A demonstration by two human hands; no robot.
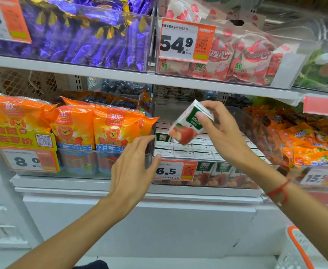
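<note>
Above the clear bin (223, 177), right hand (225, 133) pinches one juice carton (186, 127), left hand (132, 167) spread

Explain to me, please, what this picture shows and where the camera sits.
There is no machine here: a person wears one wide-angle camera on the head, looking forward and down at their two bare hands before a shop shelf. The right hand pinches a small juice carton, tilted, above a clear bin packed with like cartons, behind a price tag reading 6.5. The left hand, fingers straight, reaches toward the bin's left corner. Beside it stand orange snack packs.
</note>
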